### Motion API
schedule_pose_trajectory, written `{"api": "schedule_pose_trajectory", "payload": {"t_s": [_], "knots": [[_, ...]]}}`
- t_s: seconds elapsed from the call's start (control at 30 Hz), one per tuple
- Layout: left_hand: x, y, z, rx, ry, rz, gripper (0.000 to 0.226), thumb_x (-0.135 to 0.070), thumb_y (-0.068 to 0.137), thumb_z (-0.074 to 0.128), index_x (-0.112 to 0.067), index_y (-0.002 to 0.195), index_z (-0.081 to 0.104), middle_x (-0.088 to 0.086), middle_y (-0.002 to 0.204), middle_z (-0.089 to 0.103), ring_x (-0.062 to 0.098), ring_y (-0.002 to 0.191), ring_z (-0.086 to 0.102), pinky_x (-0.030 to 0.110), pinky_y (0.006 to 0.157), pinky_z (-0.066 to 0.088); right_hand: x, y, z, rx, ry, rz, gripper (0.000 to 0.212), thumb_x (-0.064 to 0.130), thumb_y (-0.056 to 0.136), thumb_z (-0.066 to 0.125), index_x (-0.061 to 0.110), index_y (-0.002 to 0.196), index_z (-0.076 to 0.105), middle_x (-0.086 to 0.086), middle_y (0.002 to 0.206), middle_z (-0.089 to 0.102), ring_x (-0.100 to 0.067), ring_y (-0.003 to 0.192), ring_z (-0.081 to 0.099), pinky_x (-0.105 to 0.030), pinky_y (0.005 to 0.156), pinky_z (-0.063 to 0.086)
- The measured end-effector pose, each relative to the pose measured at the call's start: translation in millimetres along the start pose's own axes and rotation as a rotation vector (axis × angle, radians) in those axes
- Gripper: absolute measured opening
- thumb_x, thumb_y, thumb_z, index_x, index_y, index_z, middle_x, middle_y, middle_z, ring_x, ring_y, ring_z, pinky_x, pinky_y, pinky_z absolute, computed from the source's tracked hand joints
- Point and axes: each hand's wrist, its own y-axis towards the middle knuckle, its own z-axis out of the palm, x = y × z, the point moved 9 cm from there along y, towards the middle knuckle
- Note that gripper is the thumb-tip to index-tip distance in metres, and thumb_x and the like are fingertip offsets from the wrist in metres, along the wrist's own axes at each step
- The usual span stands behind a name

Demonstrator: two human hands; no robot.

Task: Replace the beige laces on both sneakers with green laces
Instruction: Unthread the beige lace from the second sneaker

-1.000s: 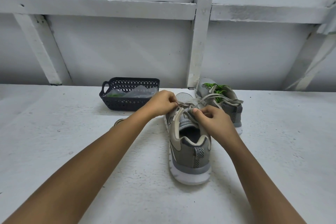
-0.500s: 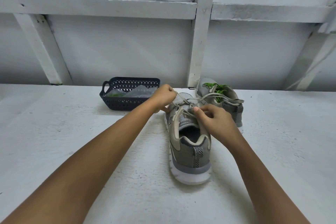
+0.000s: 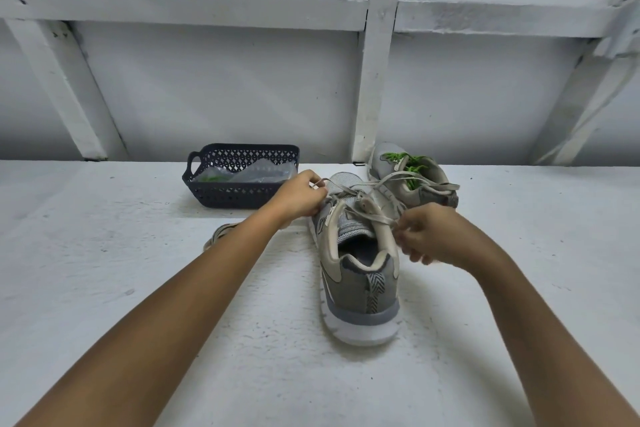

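While the left hand (image 3: 301,196) curls its fingers shut and pinches a strand of the beige lace (image 3: 440,188) between thumb and fingertips, the right hand (image 3: 429,236) does the same, thumb and forefinger clamped on another stretch of that lace and the other fingers folded under. The near sneaker (image 3: 360,274) stands upright on the table (image 3: 138,288) between the two hands. Its long axis runs away from the person, with the heel nearest and the toe towards the wall (image 3: 221,90), leaning slightly to the left. The left hand sits at the toe end, against the sneaker's left side. The right hand is just off its right side, level with the tongue. From the upper eyelets the lace runs slack to both hands, and one loop trails past the right hand onto the far sneaker (image 3: 433,180).

That sneaker lies beyond the right hand, close to the wall, toe pointing away and left, heel towards the right. A green lace (image 3: 412,165) shows in its opening. Beyond the left hand, just to its left, stands a dark basket (image 3: 239,194) holding a clear bag (image 3: 259,174) with a bit of green inside. A loose lace (image 3: 217,236) lies on the table beside the left forearm, partly hidden by it.
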Motion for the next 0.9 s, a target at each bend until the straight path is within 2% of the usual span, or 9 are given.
{"api": "schedule_pose_trajectory", "payload": {"t_s": [0.1,0.23,0.3,0.37,0.43,0.53,0.7,0.8,0.9], "knots": [[-1,-2,-1,-0.012,0.016,0.009,0.002,-0.013,0.093,0.050,-0.015,0.093,0.051,0.008,0.088,0.057,0.020,0.079,0.055,0.041,0.085,0.053,9,8,-34,-0.239,0.196,-0.011,0.022,0.009,0.093,0.046,0.011,0.075,0.059,-0.008,0.064,0.070,-0.018,0.054,0.068,-0.037,0.061,0.060],[1,-3,-1,-0.021,-0.002,0.007,0.003,-0.011,0.094,0.050,-0.013,0.092,0.051,0.007,0.083,0.057,0.020,0.076,0.055,0.040,0.083,0.053,49,21,-73,-0.523,0.362,-0.165,0.018,0.011,0.093,0.050,0.015,0.078,0.058,-0.010,0.080,0.072,-0.016,0.060,0.068,-0.032,0.062,0.058],[1,-3,-1,-0.016,-0.018,0.005,0.007,-0.009,0.094,0.050,-0.013,0.089,0.051,0.006,0.077,0.056,0.018,0.070,0.054,0.038,0.077,0.053,83,32,-64,-0.401,0.341,-0.305,0.011,0.010,0.093,0.055,0.014,0.095,0.066,-0.007,0.095,0.072,-0.004,0.070,0.065,-0.022,0.073,0.054],[0,-5,-1,-0.002,-0.041,0.007,0.014,-0.004,0.093,0.050,-0.013,0.081,0.051,0.007,0.071,0.055,0.018,0.064,0.050,0.036,0.069,0.047,106,40,-35,-0.118,0.276,-0.393,0.022,0.006,0.093,0.055,0.015,0.111,0.066,-0.002,0.105,0.070,0.006,0.080,0.064,-0.011,0.075,0.049],[-1,-6,0,0.014,-0.069,0.014,0.016,-0.003,0.092,0.050,-0.012,0.079,0.050,0.011,0.074,0.054,0.021,0.068,0.049,0.036,0.070,0.042,107,41,-16,0.000,0.196,-0.377,0.024,0.011,0.092,0.058,0.020,0.112,0.066,0.000,0.101,0.071,-0.005,0.088,0.066,-0.022,0.080,0.052],[-1,-8,-1,0.009,-0.070,0.016,0.010,-0.007,0.094,0.051,-0.011,0.085,0.050,0.018,0.087,0.055,0.024,0.079,0.051,0.037,0.074,0.044,89,36,-22,-0.139,0.142,-0.324,0.016,0.022,0.091,0.059,0.023,0.105,0.068,0.000,0.093,0.070,-0.006,0.076,0.063,-0.027,0.075,0.049],[-1,-9,0,0.065,-0.102,0.010,0.008,-0.009,0.093,0.056,-0.001,0.095,0.054,0.019,0.087,0.055,0.024,0.077,0.053,0.035,0.076,0.048,47,16,-11,-0.196,0.212,-0.203,0.032,0.043,0.087,0.060,0.026,0.114,0.061,0.005,0.103,0.064,-0.010,0.096,0.060,-0.030,0.083,0.049],[-1,-11,3,0.152,-0.083,0.025,0.005,-0.002,0.092,0.056,0.003,0.093,0.056,0.017,0.085,0.054,0.022,0.076,0.052,0.029,0.075,0.047,35,8,8,-0.216,0.211,-0.137,0.039,0.035,0.088,0.061,0.021,0.124,0.057,0.003,0.109,0.059,-0.012,0.105,0.055,-0.025,0.084,0.040],[-1,-9,-1,0.148,-0.129,0.003,0.014,0.003,0.093,0.051,-0.002,0.081,0.055,0.012,0.079,0.057,0.015,0.070,0.059,0.022,0.069,0.053,26,7,16,-0.267,0.257,-0.049,0.022,0.022,0.090,0.054,0.018,0.108,0.065,0.001,0.092,0.063,-0.017,0.093,0.058,-0.025,0.064,0.036]]}}
